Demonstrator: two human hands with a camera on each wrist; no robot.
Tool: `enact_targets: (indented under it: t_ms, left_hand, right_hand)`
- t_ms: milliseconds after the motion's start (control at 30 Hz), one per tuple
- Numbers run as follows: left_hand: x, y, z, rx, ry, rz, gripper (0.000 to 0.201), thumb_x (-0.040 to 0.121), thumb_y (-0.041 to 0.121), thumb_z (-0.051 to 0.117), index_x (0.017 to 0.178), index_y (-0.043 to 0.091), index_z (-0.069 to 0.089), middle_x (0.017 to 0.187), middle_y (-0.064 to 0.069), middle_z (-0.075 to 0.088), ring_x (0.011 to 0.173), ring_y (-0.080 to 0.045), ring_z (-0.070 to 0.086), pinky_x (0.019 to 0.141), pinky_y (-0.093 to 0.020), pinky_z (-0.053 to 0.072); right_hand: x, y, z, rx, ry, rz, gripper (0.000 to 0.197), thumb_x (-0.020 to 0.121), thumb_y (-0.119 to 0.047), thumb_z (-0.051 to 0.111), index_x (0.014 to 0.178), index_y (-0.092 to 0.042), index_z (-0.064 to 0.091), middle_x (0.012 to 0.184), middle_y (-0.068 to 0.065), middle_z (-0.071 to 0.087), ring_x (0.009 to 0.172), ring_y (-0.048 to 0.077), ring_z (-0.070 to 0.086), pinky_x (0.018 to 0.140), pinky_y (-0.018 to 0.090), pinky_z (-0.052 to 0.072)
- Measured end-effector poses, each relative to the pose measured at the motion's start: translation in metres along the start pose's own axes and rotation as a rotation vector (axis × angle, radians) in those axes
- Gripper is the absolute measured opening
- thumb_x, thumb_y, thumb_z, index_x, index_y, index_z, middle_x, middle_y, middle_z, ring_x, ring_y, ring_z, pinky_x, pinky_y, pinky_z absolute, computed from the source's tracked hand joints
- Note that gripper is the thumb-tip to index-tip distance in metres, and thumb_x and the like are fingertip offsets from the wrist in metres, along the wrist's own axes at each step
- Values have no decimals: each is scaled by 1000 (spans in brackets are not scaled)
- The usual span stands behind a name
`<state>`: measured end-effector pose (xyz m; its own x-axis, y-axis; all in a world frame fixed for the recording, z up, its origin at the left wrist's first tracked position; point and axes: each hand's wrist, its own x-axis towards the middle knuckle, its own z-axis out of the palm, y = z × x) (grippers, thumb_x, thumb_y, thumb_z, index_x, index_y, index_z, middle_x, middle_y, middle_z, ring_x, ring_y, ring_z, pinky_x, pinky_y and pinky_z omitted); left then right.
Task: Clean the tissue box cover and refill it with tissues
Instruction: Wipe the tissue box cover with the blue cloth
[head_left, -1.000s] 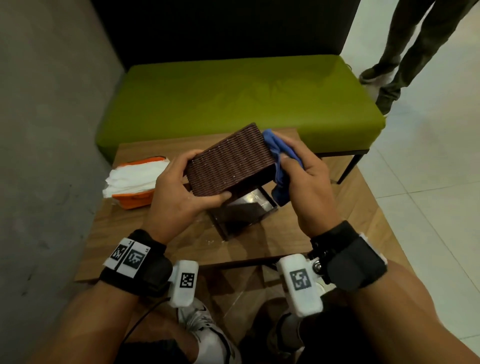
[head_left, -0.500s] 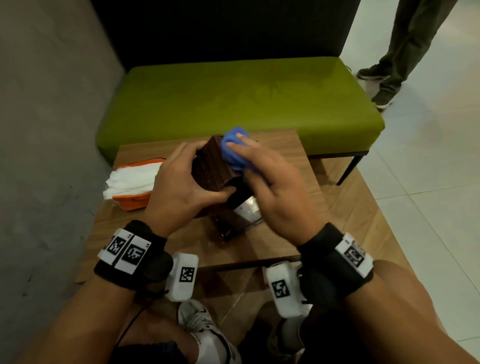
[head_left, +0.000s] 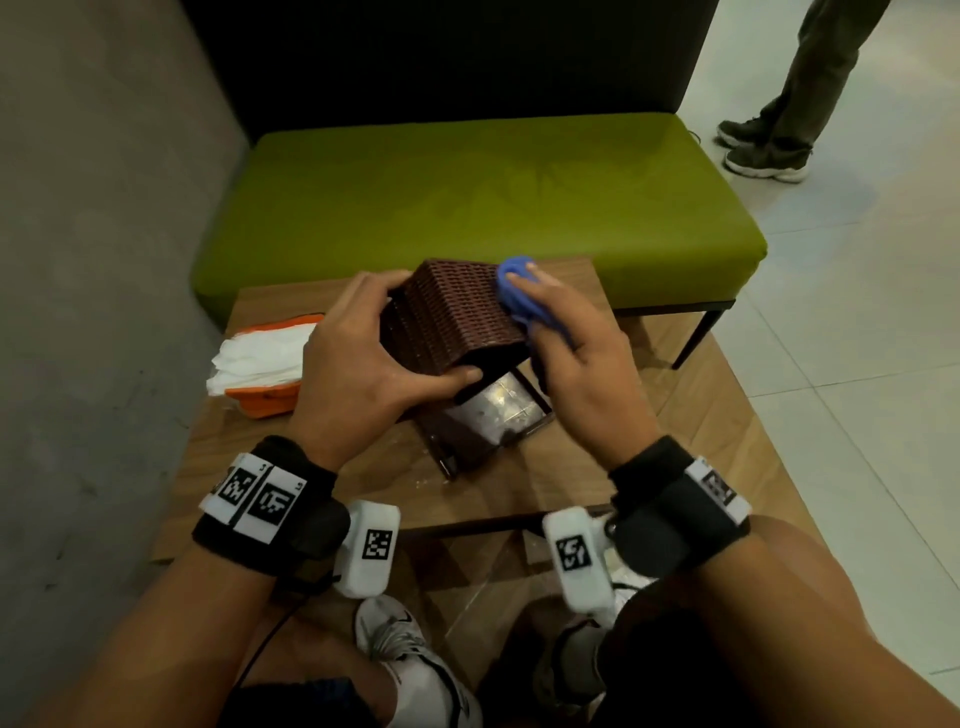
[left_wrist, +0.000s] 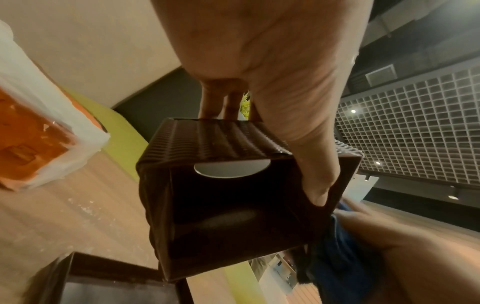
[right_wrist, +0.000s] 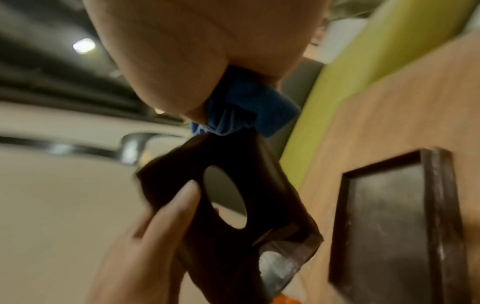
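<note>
My left hand (head_left: 363, 353) grips the brown woven tissue box cover (head_left: 457, 317) and holds it tilted above the table, its open underside toward me (left_wrist: 233, 216). The thumb lies on the near edge, the fingers on the far side. My right hand (head_left: 566, 332) presses a bunched blue cloth (head_left: 514, 291) against the cover's right face. The right wrist view shows the blue cloth (right_wrist: 244, 109) on the cover (right_wrist: 233, 205), whose oval slot shows through. The cover's dark base plate (head_left: 493, 415) lies flat on the table under it. A pack of white tissues (head_left: 260, 358) in orange wrap lies to the left.
The small wooden table (head_left: 519, 478) stands in front of a green bench (head_left: 467, 208) with a dark backrest. A grey wall runs along the left. Another person's legs and shoes (head_left: 769, 150) stand on the tiled floor at the far right. My shoes show under the table.
The cover has been turned in my left hand, and a broad woven side now faces up. My right hand with the blue cloth has moved from the cover's top to its right face.
</note>
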<state>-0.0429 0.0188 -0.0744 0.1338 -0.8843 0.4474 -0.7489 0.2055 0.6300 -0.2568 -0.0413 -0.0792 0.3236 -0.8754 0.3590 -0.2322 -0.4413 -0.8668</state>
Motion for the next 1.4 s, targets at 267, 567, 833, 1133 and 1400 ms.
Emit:
enact_targets:
  t_ms: [267, 567, 833, 1133, 1400]
  left_hand:
    - [17, 14, 12, 26, -76, -9, 89, 61, 68, 87, 131, 24, 54, 114, 13, 65, 99, -7, 63, 82, -31, 54]
    - [34, 12, 14, 26, -56, -15, 97, 58, 66, 95, 132, 21, 51, 121, 5, 60, 109, -14, 59, 93, -34, 53]
    - [85, -16, 80, 412, -251, 54, 114, 52, 81, 86, 137, 14, 48, 128, -9, 54, 116, -28, 53, 101, -45, 47]
    - [122, -33, 146, 726, -340, 166, 120, 44, 87, 82, 134, 13, 51, 124, -13, 58, 111, -32, 55, 95, -44, 44]
    - [139, -16, 168, 855, -445, 188, 121, 43, 90, 80, 132, 14, 51, 124, -15, 58, 112, -32, 56, 94, -45, 45]
  right_hand:
    - [1, -25, 11, -166, 57, -74, 45, 100, -12, 49, 142, -21, 62, 158, 2, 47, 149, 17, 38, 124, 42, 31]
    - [4, 33, -20, 22, 37, 157, 46, 104, -13, 46, 141, -35, 61, 108, -21, 65, 96, -7, 53, 89, 24, 46]
    - [-37, 50, -20, -61, 46, 418, 45, 99, -19, 44, 131, -42, 66, 76, -23, 58, 67, -5, 51, 70, 26, 42]
    - [-60, 46, -21, -195, -86, 428, 51, 101, -7, 47, 137, -38, 64, 111, -21, 65, 89, -11, 56, 77, 5, 39]
    - [-58, 46, -22, -239, -84, 415, 51, 98, -2, 50, 136, -33, 65, 114, -15, 69, 84, -12, 54, 76, -1, 38]
